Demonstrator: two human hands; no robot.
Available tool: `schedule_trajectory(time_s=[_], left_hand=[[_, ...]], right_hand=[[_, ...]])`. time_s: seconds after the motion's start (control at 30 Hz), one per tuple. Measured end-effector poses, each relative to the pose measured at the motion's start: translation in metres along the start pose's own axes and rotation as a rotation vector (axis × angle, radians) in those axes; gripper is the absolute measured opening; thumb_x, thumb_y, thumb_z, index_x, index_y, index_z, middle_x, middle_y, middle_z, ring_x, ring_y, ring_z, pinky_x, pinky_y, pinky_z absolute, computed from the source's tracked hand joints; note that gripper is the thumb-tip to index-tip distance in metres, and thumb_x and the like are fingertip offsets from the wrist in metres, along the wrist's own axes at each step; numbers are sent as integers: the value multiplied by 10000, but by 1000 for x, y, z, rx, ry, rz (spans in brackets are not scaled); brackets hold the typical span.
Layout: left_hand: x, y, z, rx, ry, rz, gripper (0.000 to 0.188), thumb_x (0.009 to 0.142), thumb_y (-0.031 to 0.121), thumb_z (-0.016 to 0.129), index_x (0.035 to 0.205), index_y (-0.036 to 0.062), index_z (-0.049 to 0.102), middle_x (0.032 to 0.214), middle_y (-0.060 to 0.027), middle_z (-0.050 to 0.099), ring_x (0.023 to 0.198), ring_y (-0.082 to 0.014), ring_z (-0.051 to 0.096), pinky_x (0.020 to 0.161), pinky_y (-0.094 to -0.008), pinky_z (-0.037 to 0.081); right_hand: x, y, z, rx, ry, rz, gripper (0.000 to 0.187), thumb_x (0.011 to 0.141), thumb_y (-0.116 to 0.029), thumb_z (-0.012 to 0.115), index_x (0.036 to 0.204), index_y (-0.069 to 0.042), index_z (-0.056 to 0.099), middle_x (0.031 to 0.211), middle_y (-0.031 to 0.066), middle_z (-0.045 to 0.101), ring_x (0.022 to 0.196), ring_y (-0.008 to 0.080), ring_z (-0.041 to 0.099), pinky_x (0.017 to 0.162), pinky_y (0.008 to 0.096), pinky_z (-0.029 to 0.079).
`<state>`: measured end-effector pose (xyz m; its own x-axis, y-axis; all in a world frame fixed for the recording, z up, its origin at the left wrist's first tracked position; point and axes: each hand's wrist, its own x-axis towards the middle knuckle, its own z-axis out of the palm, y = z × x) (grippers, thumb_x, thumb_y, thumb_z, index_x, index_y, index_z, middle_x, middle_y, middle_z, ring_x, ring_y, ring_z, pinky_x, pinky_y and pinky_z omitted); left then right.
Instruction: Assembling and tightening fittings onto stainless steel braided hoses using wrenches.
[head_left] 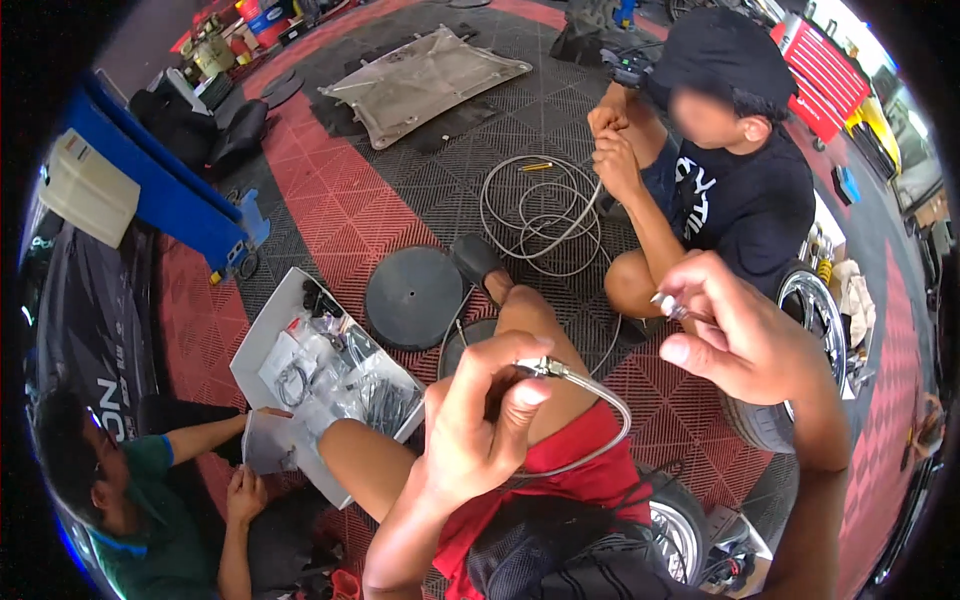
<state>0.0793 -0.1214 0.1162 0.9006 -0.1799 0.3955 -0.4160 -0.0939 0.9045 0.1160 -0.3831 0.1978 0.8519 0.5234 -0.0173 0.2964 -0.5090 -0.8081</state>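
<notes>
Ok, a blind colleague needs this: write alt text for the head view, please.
The wearer's left hand pinches the metal fitting of a grey hose; the right hand holds a small metal piece. Nearby are a person in black beside coiled hose, and a person in green beside a white box of plastic bags.

Red and black floor [352,212], red cabinet [818,82]

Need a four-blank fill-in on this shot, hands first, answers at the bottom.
1. The left hand holds the metal end of a braided hose, while a small metal part is in the ____ hand.
2. The shorts below the hands are ____.
3. The open box of plastic bags is ____.
4. The co-worker at lower left wears a mostly ____ shirt.

Answers: right; red; white; green.
</notes>
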Motion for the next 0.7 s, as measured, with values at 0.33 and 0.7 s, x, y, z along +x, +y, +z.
schedule_trajectory(time_s=[0.33, 0.7], left_hand=[[-9, -3, -20, 90, -158, -198, 230, 934, 120, 628, 1129, 19, 563, 836, -107, 673, 696, -159, 661, 632, -297, 510], [-27, -61, -64, 222, -345, -290, 194, 926, 114, 603, 1110, 51, 594, 864, -162, 657, 811, -327, 664, 713, -386, 510]], right_hand=[[40, -12, 22, -248, -532, -95, 124, 916, -94, 532, 887, 21, 569, 812, 200, 612, 754, 372, 634, 711, 467, 480], [71, 67, 128, -252, -283, -201, 201, 911, -120, 605, 1047, 13, 667, 842, 160, 605, 763, 312, 605, 687, 391, 473]])
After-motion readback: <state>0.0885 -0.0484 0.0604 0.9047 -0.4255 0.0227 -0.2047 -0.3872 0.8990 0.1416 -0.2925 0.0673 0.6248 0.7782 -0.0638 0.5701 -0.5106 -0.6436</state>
